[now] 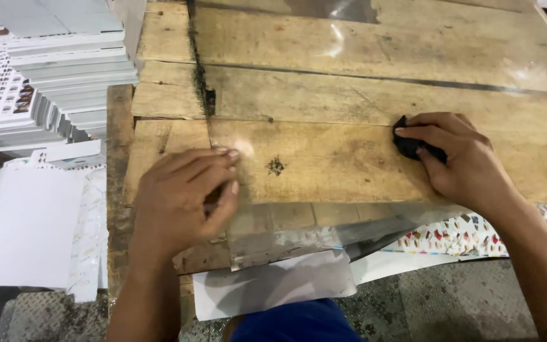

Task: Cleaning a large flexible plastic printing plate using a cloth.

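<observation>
A clear plastic sheet [413, 57] lies flat over a rough wooden plank table [159, 95]. My left hand [182, 196] presses down on the sheet's near left corner, fingers loosely curled and fingertips on the film. My right hand [457, 155] rests on the sheet toward the right, its fingers closed around a small black wad [408, 144], perhaps a cloth or pad, pressed against the film. The sheet's near edge [299, 237] hangs over the table's front.
Stacks of white printed card sheets [64, 63] stand at the far left, with loose white sheets [26, 228] below them. Colour-patterned printed sheets [470, 234] and white paper [273, 285] stick out under the table's front edge. A metal tread-plate floor [451, 304] lies below.
</observation>
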